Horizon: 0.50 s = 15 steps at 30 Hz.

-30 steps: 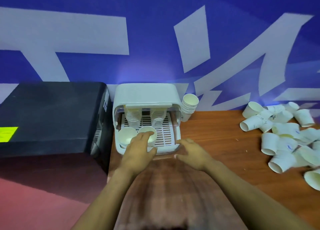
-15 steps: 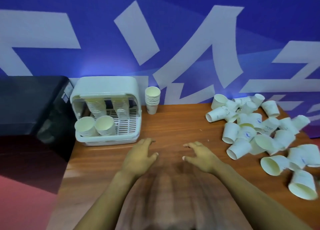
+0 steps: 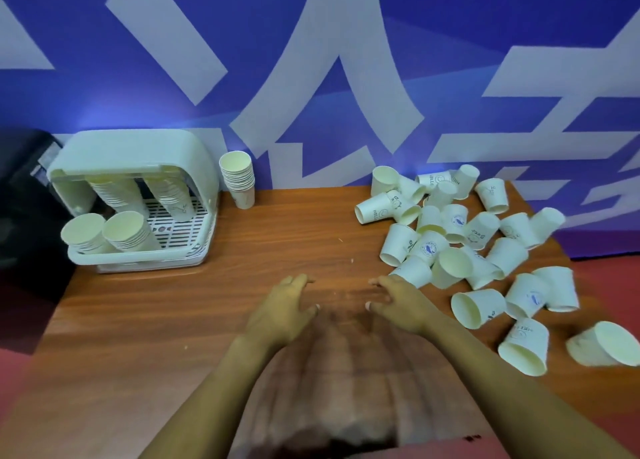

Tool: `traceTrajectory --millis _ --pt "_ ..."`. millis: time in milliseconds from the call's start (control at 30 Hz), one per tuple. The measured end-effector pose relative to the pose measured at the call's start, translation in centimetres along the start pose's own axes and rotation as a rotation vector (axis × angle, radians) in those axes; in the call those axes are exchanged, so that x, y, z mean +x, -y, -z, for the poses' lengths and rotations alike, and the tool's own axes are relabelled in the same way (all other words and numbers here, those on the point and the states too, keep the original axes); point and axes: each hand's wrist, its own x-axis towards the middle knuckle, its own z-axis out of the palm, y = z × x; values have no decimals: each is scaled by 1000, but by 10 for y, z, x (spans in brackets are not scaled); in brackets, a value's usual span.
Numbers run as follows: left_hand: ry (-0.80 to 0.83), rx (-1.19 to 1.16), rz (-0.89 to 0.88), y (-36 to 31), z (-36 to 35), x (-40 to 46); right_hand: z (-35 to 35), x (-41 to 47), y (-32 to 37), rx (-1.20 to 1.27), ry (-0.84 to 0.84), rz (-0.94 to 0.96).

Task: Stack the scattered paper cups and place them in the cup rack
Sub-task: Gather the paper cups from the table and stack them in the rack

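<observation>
rack (image 3: 135, 168) at left of frame now carries four cup stacks, a spare stack (image 3: 238, 178) beside it; both hands, left (image 3: 280, 306) and right (image 3: 398, 299), have pulled back empty and relaxed over the bench (image 3: 173, 320); loose cups (image 3: 485, 244) wait at right, next batch.

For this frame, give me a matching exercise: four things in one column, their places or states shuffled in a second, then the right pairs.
Things
1. cup rack
2. upright stack of cups
3. loose cups
4. right hand

Places or states
A. scattered on the right of the table
B. far left of the table, stacks inside
C. empty, fingers relaxed, near the pile
D. standing just right of the rack, by the wall

Pairs: 1-B, 2-D, 3-A, 4-C
</observation>
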Motion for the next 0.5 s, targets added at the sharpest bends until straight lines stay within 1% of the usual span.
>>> traceTrajectory --millis 167,333,433,500 --pt "44 -36 -21 -17 -8 40 14 0 -16 24 1 -24" --pt "179 -67 -67 -51 -46 74 42 1 -59 20 -98 -122" --pt "211 -40 -73 -67 -59 88 53 3 -85 21 -82 -134" --pt "220 -3 -59 -75 -64 102 63 12 -100 38 -110 -130"
